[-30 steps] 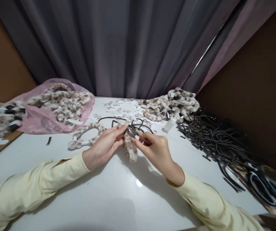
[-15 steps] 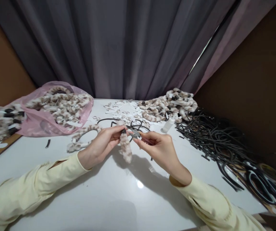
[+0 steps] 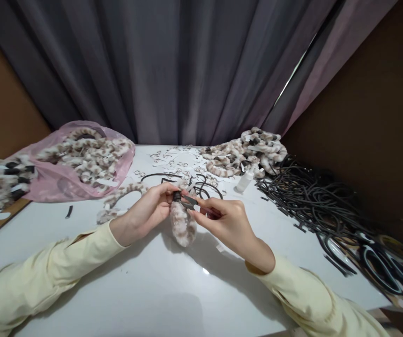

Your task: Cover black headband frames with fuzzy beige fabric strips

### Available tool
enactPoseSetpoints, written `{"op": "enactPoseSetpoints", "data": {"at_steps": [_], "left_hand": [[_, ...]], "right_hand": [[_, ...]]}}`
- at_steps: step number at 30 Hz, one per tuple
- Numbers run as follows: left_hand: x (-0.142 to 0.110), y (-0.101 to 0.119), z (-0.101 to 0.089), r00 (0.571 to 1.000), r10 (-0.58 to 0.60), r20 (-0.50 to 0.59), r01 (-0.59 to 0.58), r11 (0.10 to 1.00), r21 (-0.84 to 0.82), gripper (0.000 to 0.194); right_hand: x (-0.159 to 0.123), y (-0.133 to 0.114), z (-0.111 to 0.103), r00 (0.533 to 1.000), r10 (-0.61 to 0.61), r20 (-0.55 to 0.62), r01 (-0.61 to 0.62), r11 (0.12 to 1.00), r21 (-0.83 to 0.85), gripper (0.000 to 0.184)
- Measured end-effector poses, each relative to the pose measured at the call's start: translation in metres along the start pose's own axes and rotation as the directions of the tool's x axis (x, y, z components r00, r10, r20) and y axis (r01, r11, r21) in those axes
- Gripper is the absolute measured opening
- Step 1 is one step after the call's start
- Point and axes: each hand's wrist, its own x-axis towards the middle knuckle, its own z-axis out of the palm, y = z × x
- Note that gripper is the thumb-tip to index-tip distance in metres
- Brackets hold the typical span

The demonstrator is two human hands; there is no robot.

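Observation:
My left hand (image 3: 148, 209) pinches a fluffy fur strap (image 3: 183, 228), cream with brown spots, near the black band (image 3: 176, 196) around it. The fur hangs in a bulge below my fingertips, above the tabletop. My right hand (image 3: 227, 221) is closed on small thread snips (image 3: 189, 201) with grey, pointed blades. Their tips are at the black band, by my left fingers; whether they touch it I cannot tell. Behind my left hand a similar fur strap (image 3: 120, 193) lies curved on the white table (image 3: 141, 290).
On the left, a pink plastic bag (image 3: 47, 182) holds fur straps. More fur straps (image 3: 247, 150) lie at the back right, beside a small clear bottle (image 3: 244, 181). Metal clasps (image 3: 176, 164) are scattered at the back. Black cords (image 3: 303, 196) and large scissors (image 3: 380, 274) fill the right edge.
The snips have moved left to the black band. The fur strap has turned, so the band faces more to me and the hanging fur looks wider.

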Motion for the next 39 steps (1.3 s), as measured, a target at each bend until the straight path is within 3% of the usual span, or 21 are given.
{"op": "enactPoseSetpoints", "data": {"at_steps": [6, 12, 26, 29, 32, 35, 37, 39], "left_hand": [[-0.001, 0.000, 0.003, 1.000, -0.020, 0.017, 0.020, 1.000, 0.000, 0.012], [0.002, 0.002, 0.001, 0.999, -0.039, -0.033, 0.038, 0.998, -0.049, 0.015], [-0.001, 0.000, 0.006, 0.992, -0.124, 0.037, 0.126, 0.990, -0.064, 0.016], [0.002, 0.005, 0.004, 0.987, -0.153, 0.046, 0.155, 0.987, -0.051, 0.015], [0.003, 0.013, -0.002, 0.974, -0.192, 0.122, 0.197, 0.980, -0.035, 0.016], [0.001, 0.022, -0.008, 0.929, -0.302, 0.212, 0.301, 0.953, 0.040, 0.027], [0.001, 0.031, -0.007, 0.893, -0.395, 0.215, 0.362, 0.915, 0.177, 0.038], [0.005, 0.043, 0.003, 0.897, -0.400, 0.190, 0.308, 0.872, 0.380, 0.038]], "right_hand": [[0.001, 0.001, 0.000, 1.000, -0.011, 0.003, 0.011, 1.000, -0.017, 0.025], [0.002, -0.003, -0.002, 1.000, 0.018, 0.007, -0.018, 1.000, 0.008, 0.027], [0.001, -0.001, 0.004, 0.999, -0.039, 0.004, 0.039, 0.999, 0.008, 0.024], [0.002, -0.010, -0.007, 0.999, -0.046, -0.014, 0.046, 0.999, -0.018, 0.021], [-0.009, -0.024, -0.034, 0.995, -0.026, -0.093, 0.018, 0.997, -0.076, 0.015], [-0.039, -0.026, -0.068, 0.941, 0.108, -0.320, -0.170, 0.970, -0.172, 0.016], [-0.067, -0.016, -0.086, 0.852, 0.212, -0.478, -0.322, 0.933, -0.159, 0.019], [-0.095, 0.000, -0.097, 0.775, 0.365, -0.516, -0.491, 0.862, -0.127, 0.023]]}}
